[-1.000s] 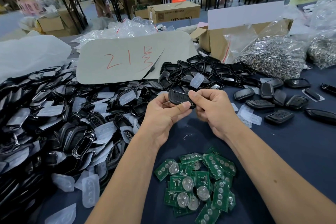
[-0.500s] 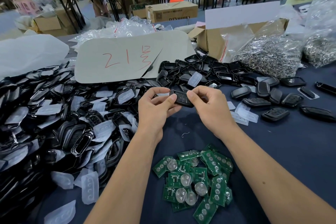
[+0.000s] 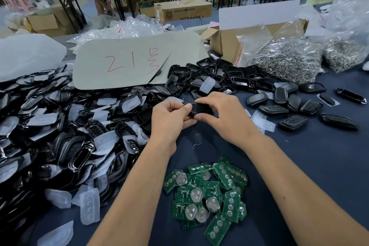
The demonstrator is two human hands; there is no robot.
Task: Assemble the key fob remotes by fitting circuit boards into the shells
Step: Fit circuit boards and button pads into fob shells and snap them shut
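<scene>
Tabletop (image 3: 299,166); fob (image 3: 199,109) half-hidden between hands (image 3: 171,118)

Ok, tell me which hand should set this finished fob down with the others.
Right, probably. Both hands grip the black fob, but the closed fobs lie on the right side, nearer the right hand.

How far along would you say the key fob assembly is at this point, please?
Done: a small group of closed fobs lies at the right on the blue table. In hand: the left hand and right hand both hold one black fob. Left: a large heap of empty shells and a pile of green circuit boards remain, so most work is ahead.
</scene>
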